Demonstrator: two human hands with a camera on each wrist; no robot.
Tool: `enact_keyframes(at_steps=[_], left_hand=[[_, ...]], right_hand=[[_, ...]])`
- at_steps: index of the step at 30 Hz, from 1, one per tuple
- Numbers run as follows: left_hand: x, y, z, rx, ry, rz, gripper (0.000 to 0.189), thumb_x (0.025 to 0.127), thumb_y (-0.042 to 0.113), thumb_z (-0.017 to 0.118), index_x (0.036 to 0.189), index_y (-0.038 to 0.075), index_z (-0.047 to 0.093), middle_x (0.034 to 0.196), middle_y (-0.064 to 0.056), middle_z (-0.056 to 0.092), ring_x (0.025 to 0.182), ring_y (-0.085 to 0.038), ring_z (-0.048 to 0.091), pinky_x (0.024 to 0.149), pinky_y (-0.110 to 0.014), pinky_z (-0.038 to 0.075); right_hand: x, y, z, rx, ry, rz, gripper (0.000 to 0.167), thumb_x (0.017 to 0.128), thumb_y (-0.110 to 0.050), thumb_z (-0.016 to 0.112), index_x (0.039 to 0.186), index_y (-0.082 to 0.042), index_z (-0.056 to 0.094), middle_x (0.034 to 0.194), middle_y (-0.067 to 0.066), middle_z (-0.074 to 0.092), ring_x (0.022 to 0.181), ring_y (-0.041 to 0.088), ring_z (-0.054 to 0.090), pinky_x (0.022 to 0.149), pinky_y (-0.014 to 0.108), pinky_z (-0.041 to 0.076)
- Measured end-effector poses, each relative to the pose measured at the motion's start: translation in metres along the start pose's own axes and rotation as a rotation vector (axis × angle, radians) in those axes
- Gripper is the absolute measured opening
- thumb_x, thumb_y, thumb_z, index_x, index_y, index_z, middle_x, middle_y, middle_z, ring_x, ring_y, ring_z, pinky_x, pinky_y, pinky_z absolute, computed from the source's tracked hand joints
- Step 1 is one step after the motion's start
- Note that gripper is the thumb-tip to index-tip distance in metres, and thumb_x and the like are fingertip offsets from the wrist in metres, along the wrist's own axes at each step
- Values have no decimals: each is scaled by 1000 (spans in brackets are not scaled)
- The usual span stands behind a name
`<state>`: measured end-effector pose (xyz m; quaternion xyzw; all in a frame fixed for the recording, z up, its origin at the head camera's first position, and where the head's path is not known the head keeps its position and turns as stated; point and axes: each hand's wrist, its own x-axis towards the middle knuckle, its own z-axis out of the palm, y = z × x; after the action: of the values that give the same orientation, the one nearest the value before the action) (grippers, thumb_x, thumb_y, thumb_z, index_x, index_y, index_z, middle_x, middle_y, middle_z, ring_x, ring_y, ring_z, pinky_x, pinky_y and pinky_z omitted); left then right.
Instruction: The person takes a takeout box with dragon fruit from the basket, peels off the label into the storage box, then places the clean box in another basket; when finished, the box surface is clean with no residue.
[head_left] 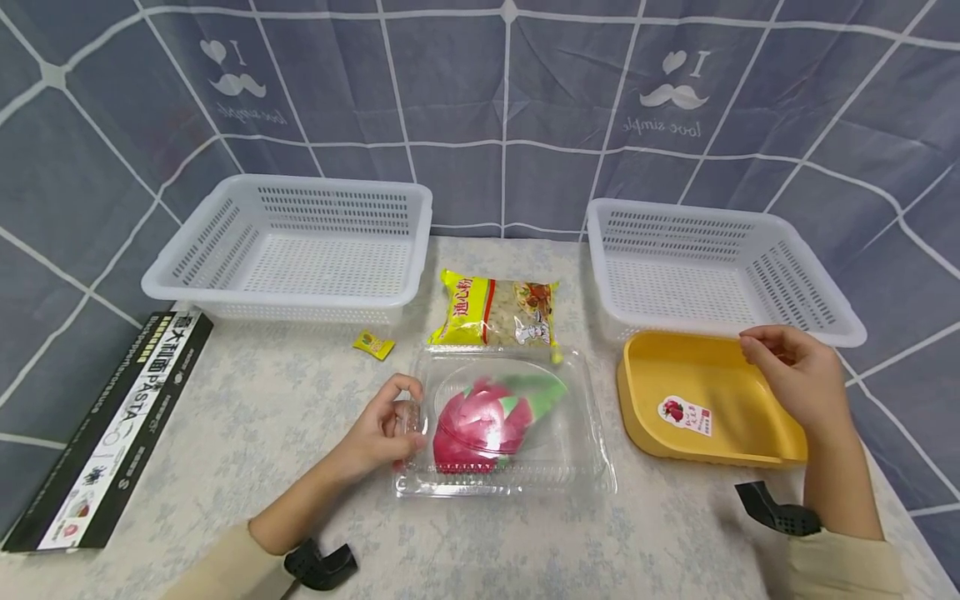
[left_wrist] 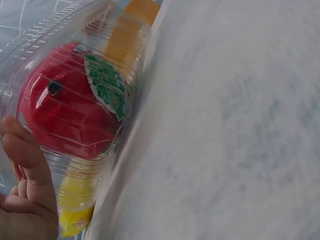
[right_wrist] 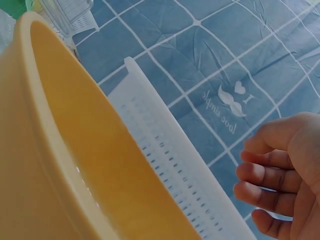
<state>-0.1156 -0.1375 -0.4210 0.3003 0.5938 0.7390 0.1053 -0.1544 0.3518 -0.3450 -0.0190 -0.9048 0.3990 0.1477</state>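
Observation:
A clear plastic box (head_left: 585, 417) lies on the table in front of me. Inside it is a pink-red dragon fruit (head_left: 480, 429) with green leaf tips. My left hand (head_left: 382, 429) holds the box's left edge, with index finger and thumb curled at its side; the left wrist view shows the fingers beside the clear wall. To the right is a shallow yellow tub (head_left: 720, 367), with a white sticker (head_left: 686, 414) showing a red fruit. My right hand (head_left: 798, 379) hovers at the tub's right side, fingers loosely curled and holding nothing.
Two white slotted baskets stand at the back, one left (head_left: 300, 312) and one right (head_left: 832, 325). A yellow noodle bag (head_left: 498, 308) lies just behind the clear box. A small yellow wrapped sweet (head_left: 372, 344) and a long black-and-white pasta box (head_left: 112, 429) are on the left.

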Motion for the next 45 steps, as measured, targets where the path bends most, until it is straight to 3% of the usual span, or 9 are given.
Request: enact_keyframes(at_steps=[9, 12, 16, 20, 23, 25, 29, 38, 45], left_hand=[[2, -1, 2, -1, 13, 4, 42, 75, -17, 53, 107, 8, 39, 69, 4, 48, 39, -12, 42, 30, -28, 37], [6, 1, 4, -15, 23, 25, 42, 76, -16, 53, 107, 8, 40, 63, 0, 45, 40, -12, 43, 31, -25, 40], [14, 6, 5, -33, 25, 65, 42, 76, -15, 52, 108, 9, 41, 59, -8, 41, 40, -13, 42, 31, -23, 39], [22, 12, 6, -44, 8, 75, 43, 77, -13, 53, 110, 12, 42, 59, -8, 40, 37, -18, 38, 30, -24, 37], [29, 15, 6, -37, -1, 58, 43, 77, -11, 53, 110, 14, 42, 59, -6, 39, 37, -17, 38, 32, -22, 37], [34, 17, 6, -31, -1, 47, 43, 77, -10, 53, 110, 15, 43, 58, -5, 38, 38, -13, 39, 33, -21, 37], [43, 20, 7, -28, 7, 32, 42, 76, -9, 52, 109, 16, 43, 59, -1, 39, 41, -8, 40, 33, -20, 35], [64, 30, 6, -17, 9, -15, 38, 77, -5, 52, 108, 15, 41, 62, 4, 42, 44, -8, 42, 37, -19, 36], [79, 39, 3, -3, 44, -41, 37, 78, -4, 52, 106, 16, 41, 62, 5, 42, 47, -5, 43, 38, -17, 36]], right_hand=[[1, 5, -2, 39, -5, 22, 4, 97, -19, 62, 95, -19, 66, 77, -21, 58, 70, -1, 54, 60, 8, 45], [2, 8, -3, 59, -4, 29, 5, 96, -17, 62, 98, -14, 66, 76, -20, 58, 69, -2, 54, 60, 8, 46], [4, 11, -3, 47, -5, 62, 20, 97, -18, 61, 107, 0, 62, 77, -18, 57, 70, 0, 53, 60, 8, 45], [6, 16, -4, 34, 2, 133, 20, 98, -22, 59, 108, -5, 62, 78, -19, 56, 72, 1, 52, 61, 8, 43], [7, 21, -7, 94, 29, 187, 6, 97, -20, 61, 102, -20, 63, 75, -22, 57, 69, -2, 54, 61, 7, 43], [8, 24, -9, 148, 56, 218, 14, 95, -17, 62, 98, -30, 61, 72, -24, 58, 65, -4, 55, 60, 6, 42], [10, 28, -13, 219, 100, 294, 24, 93, -15, 63, 97, -37, 56, 68, -25, 59, 60, -5, 57, 58, 6, 42], [13, 34, -18, 329, 133, 431, 26, 93, -15, 64, 104, -34, 51, 69, -21, 59, 56, -4, 61, 54, 10, 45], [21, 55, -11, 520, 178, 490, 50, 90, -19, 70, 131, -25, 42, 73, -13, 64, 56, 2, 65, 53, 15, 50]])
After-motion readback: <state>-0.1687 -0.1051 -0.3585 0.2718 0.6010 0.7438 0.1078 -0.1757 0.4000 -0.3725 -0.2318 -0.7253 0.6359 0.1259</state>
